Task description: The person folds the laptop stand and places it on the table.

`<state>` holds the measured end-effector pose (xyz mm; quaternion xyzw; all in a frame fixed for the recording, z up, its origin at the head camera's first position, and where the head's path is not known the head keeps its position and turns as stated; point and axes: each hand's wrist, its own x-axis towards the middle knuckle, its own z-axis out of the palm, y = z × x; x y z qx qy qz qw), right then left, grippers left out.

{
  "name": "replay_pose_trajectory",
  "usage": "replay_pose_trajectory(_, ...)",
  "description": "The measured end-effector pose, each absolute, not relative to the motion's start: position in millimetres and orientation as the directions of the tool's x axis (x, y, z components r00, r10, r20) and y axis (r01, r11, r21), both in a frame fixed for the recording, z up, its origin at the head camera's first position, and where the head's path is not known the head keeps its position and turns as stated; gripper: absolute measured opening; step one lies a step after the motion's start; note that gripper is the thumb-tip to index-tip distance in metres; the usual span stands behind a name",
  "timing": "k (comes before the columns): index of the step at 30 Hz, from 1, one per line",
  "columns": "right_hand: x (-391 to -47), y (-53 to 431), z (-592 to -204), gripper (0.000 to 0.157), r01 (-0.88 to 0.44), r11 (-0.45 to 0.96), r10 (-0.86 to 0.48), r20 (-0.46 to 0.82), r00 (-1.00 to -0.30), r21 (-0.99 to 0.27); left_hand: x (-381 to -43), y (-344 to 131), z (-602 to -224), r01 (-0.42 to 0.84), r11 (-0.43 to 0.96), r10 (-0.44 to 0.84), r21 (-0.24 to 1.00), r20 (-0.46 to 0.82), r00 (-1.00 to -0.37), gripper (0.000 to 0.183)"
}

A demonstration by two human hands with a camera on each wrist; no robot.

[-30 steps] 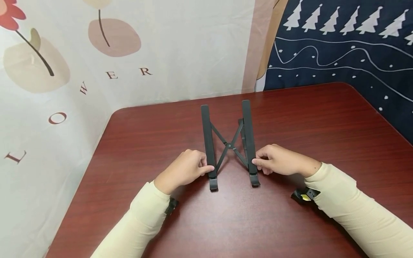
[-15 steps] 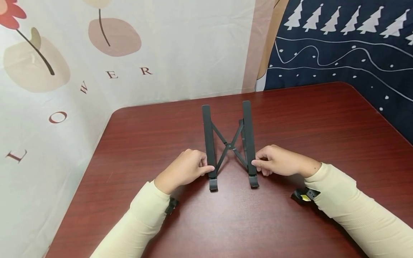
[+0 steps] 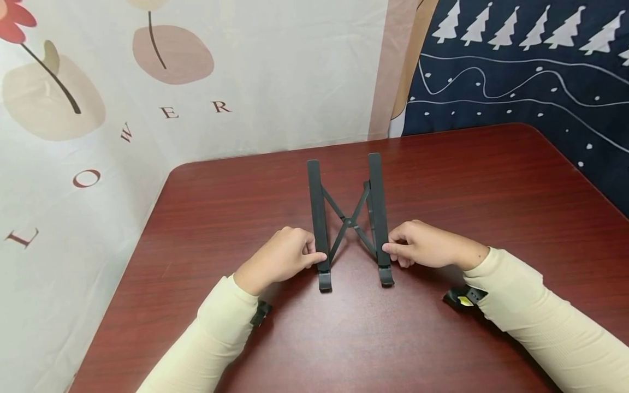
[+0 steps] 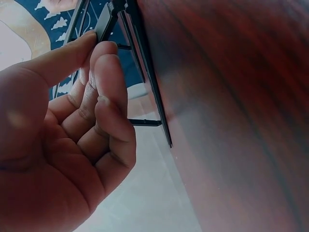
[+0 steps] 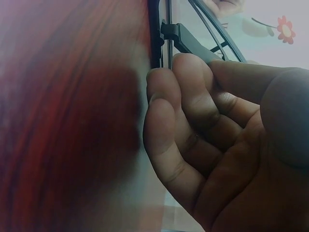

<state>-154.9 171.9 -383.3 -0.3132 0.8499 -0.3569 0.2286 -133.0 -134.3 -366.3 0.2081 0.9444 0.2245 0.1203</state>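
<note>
A black folding laptop stand (image 3: 376, 213) stands unfolded on the table, its two long rails joined by crossed bars that meet at a central pivot. Short lips turn up at the near ends of both rails. Near the lower end of the left rail, my left hand (image 3: 282, 255) pinches it between thumb and curled fingers. The right hand (image 3: 426, 244) pinches the right rail at about the same height. In the left wrist view the thumb and index finger of the left hand (image 4: 91, 111) meet on the rail; the right wrist view shows the right hand (image 5: 203, 116) likewise.
The stand rests on a reddish-brown wood-grain table (image 3: 236, 191) with rounded far corners. Behind it hangs a pale cloth (image 3: 295, 71) with flowers and letters. A dark blue cloth (image 3: 472, 87) with white trees hangs at the right. Cream sleeves cover both arms.
The near end of the right rail has shifted very slightly left. Both hands keep their hold on the rails, and the stand otherwise looks the same.
</note>
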Motion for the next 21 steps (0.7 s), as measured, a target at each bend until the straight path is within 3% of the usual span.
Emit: replay_pose_trajectory(21,-153.0,169.5,-382.2,0.031,-0.374,0.543,-0.704,-0.166,-0.690,-0.752,-130.0,-130.5,-365.4,0.351,0.793,0.472,0.498,-0.136,-0.871,0.033)
